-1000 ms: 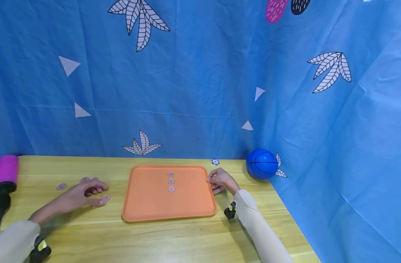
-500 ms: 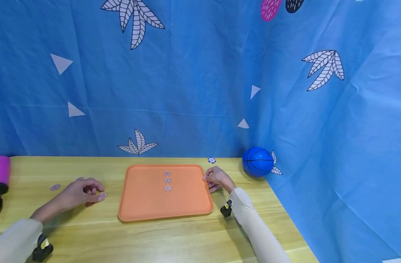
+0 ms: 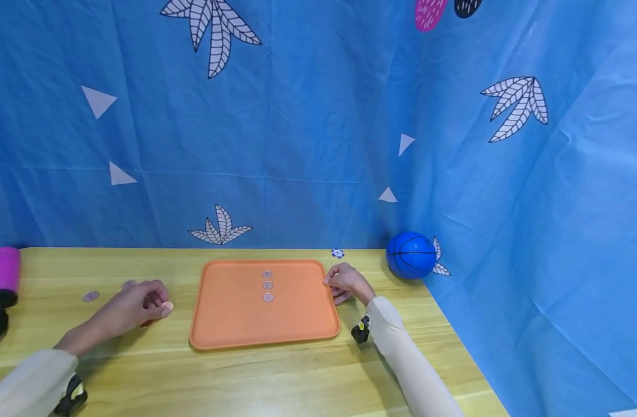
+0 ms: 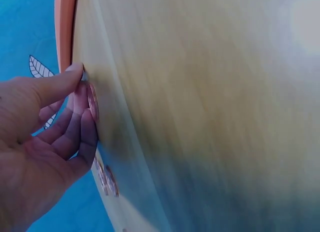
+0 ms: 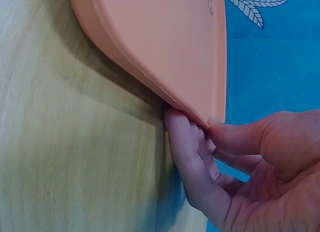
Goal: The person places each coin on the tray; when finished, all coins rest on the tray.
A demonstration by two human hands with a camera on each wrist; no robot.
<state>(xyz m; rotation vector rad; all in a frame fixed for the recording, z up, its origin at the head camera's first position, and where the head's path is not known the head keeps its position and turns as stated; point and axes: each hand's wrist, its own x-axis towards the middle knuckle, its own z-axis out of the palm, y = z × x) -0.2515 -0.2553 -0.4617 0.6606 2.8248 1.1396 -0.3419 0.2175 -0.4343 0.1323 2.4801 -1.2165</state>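
An orange tray (image 3: 235,318) lies on the wooden table with three small coins (image 3: 268,285) in a line near its far edge. My left hand (image 3: 159,304) is left of the tray and pinches a coin (image 3: 167,306) between thumb and fingers. In the left wrist view that coin (image 4: 93,102) stands on edge just at the tabletop, held by my left hand (image 4: 82,99). My right hand (image 3: 332,284) grips the tray's right rim. In the right wrist view its thumb lies on top of the tray rim (image 5: 165,92) and the fingers (image 5: 182,142) curl under it.
Two more coins (image 3: 90,296) (image 3: 128,285) lie on the table left of my left hand. A blue ball (image 3: 411,255) sits at the back right corner, with a blue-and-white chip (image 3: 337,253) behind the tray. A pink-and-black pump (image 3: 0,278) stands at the far left.
My left hand's fingers have curled and pinched the coin that lay under them, tipping it up on edge. The right hand stays on the tray's rim.
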